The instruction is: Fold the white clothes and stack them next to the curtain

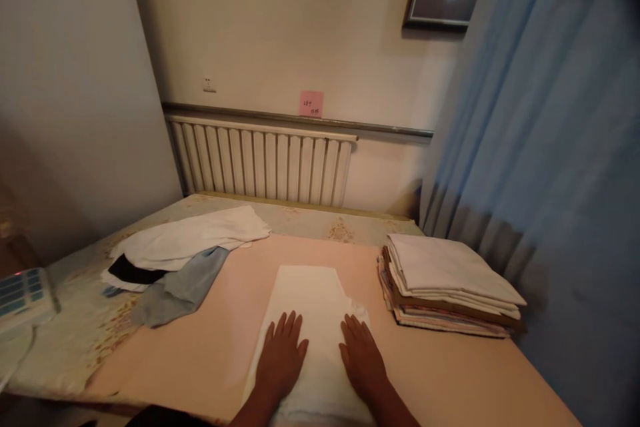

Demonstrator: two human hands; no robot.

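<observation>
A white cloth (307, 290), folded into a long strip, lies on the peach-coloured bed sheet (220, 340) in front of me. My left hand (281, 355) rests flat on its near left part, fingers stretched out. My right hand (361, 357) lies flat on its near right part, fingers also stretched out. Neither hand holds anything.
A stack of folded cloths (445, 283) sits to the right, near the blue curtain (550, 167). A loose heap of white, grey and black garments (180, 253) lies to the left. A white radiator (260, 163) stands against the far wall. A pale device with blue keys (23, 293) is at far left.
</observation>
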